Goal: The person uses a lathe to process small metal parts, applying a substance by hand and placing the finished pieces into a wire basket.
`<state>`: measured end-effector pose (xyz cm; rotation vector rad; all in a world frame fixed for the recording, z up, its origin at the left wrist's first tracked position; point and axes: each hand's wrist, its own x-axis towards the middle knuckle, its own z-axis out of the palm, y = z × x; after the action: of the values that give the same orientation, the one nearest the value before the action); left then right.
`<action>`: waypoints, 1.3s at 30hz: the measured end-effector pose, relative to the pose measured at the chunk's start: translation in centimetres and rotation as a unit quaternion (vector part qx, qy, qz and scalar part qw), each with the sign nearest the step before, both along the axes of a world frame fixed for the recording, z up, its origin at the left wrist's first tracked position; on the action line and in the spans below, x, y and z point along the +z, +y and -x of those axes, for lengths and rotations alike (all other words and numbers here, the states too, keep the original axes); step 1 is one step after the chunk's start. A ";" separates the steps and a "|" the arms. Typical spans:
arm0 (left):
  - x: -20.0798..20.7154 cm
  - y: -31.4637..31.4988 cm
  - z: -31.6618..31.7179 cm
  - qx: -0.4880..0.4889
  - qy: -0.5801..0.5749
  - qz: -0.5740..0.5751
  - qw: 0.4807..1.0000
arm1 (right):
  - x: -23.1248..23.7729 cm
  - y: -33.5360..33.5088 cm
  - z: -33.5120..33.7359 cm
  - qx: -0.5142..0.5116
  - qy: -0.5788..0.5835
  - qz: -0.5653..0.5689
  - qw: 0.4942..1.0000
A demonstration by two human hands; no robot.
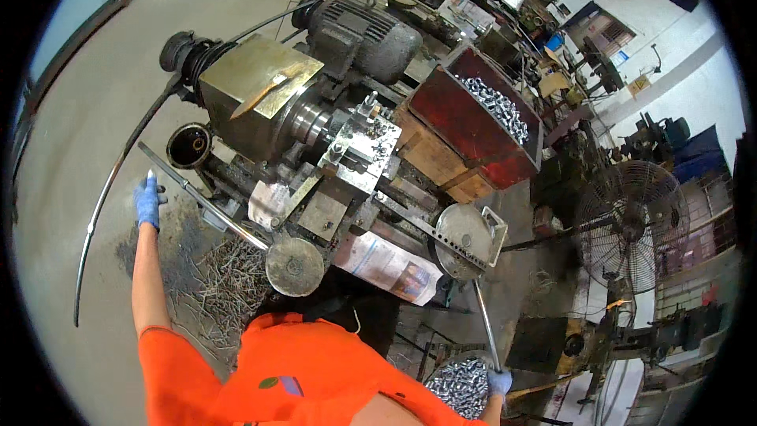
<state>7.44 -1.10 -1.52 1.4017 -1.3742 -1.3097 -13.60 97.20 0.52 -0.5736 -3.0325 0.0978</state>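
Note:
My left hand (147, 202), in a blue glove, reaches out on the left with its fingers apart and nothing visible in them. It is between a long curved lever (101, 196) and a straight metal handle bar (206, 201), apart from both. My right hand (498, 383), also gloved, is closed on the lower end of a lever handle (486, 323) that comes down from a round plate (464, 241). Ahead of me stands a small lathe-like machine with a chuck (310, 122) and a chip-strewn tool slide (363, 151).
A red bin (465, 130) of small shiny metal parts sits behind the slide. A container of similar parts (459, 386) is beside my right hand. Metal shavings (225, 280) cover the floor at left. A motor (363, 35) is behind; a caged fan (633, 225) stands right.

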 end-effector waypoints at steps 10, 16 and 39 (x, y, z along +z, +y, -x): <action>0.2 0.8 7.0 0.073 0.082 0.012 0.994 | 2.0 -2.1 -4.1 -0.124 -0.079 -0.071 0.987; 0.1 0.6 6.2 0.079 0.077 0.013 0.994 | 1.6 -2.2 -4.4 -0.140 -0.103 -0.061 0.983; -1.2 -0.7 6.2 0.085 0.041 0.045 0.995 | 3.0 -4.6 -6.2 -0.132 -0.110 -0.067 0.983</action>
<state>1.25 -1.81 -2.68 1.3574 -1.2163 -1.1680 -7.42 92.57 3.52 -1.0276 -3.0991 -0.1934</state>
